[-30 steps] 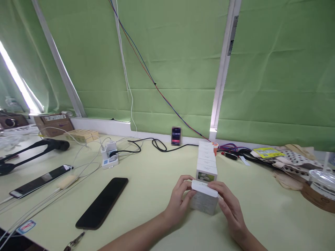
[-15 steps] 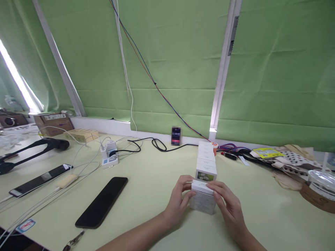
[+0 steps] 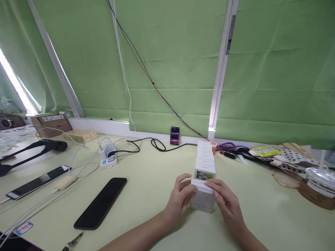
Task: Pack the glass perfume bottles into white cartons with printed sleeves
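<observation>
Two bare hands on one small, upright, white cardboard box (image 3: pixel 202 203), which stands between them on a pale yellow-green tabletop (image 3: pixel 151 184), its top lying flat. Left hand (image 3: pixel 178 198): thumb and fingers bent about the box's upper left corner, pinching it. Right hand (image 3: pixel 227 200): fingertips laid on the top, thumb against the near right edge, pinching that corner.

Directly beyond the grip: one straight row of matching white cardboard boxes (image 3: pixel 205 158), running away from the hands; nearest one printed with white flowers on green. Whether it touches the held box cannot be told. At the row's far right end: one round orange tub (image 3: pixel 213 149).

Beyond and left of the grip: one upright device with a dark, blurred screen (image 3: pixel 175 136); one black looped cable (image 3: pixel 131 152), leading to a white power strip (image 3: pixel 108 162).

Left of the grip, well apart: one black rectangular phone (image 3: pixel 101 204); farther out, one white-edged phone with a dark screen (image 3: pixel 39 182).

Right of the grip, well apart: one clear-lidded cup in a brown sleeve (image 3: pixel 318 193); beyond it, one yellow packet (image 3: pixel 266 151) on spotted pale cloth (image 3: pixel 290 159).
</observation>
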`<action>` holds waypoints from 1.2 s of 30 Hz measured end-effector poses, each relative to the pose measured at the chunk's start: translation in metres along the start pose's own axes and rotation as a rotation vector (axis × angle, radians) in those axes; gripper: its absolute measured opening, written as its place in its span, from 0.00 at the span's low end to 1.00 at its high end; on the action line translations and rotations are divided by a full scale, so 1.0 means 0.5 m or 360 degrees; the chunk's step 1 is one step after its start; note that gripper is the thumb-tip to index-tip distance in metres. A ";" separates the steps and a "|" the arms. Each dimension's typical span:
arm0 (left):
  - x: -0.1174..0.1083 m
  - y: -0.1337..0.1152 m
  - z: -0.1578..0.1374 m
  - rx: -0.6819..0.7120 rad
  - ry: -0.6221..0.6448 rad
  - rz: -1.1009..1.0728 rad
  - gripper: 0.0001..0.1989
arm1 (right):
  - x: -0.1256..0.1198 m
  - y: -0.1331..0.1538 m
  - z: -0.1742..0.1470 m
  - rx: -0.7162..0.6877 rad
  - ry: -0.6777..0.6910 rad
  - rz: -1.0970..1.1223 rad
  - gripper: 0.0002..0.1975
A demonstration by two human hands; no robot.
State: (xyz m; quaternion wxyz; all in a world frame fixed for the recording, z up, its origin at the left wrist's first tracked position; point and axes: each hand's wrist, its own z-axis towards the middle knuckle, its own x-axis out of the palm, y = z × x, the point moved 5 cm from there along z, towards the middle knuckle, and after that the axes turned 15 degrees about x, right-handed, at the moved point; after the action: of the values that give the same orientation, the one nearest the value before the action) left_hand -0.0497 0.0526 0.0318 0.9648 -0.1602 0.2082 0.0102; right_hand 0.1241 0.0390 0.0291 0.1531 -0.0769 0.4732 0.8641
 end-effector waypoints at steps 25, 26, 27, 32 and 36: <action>-0.009 0.004 -0.002 -0.0121 -0.0034 0.0061 0.08 | 0.005 -0.015 -0.006 0.0015 -0.0082 -0.0029 0.11; -0.010 -0.001 -0.002 -0.0074 -0.0024 0.0060 0.07 | 0.006 -0.017 -0.006 0.0028 -0.0072 0.0010 0.11; -0.011 -0.007 -0.001 -0.0015 -0.0003 0.0051 0.06 | 0.007 -0.018 -0.006 0.0039 -0.0062 0.0060 0.11; 0.010 -0.041 -0.006 0.0191 0.0294 -0.0323 0.23 | 0.008 -0.024 -0.007 0.0126 -0.0044 0.0209 0.12; 0.020 -0.041 -0.011 0.0083 0.0256 -0.0447 0.25 | 0.005 -0.022 -0.011 0.0112 0.0029 0.0220 0.13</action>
State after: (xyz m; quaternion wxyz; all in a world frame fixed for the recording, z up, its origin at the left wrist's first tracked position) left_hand -0.0411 0.0311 0.0291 0.9408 -0.1629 0.2604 -0.1431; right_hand 0.1255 0.0404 0.0167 0.0912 -0.0465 0.5089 0.8547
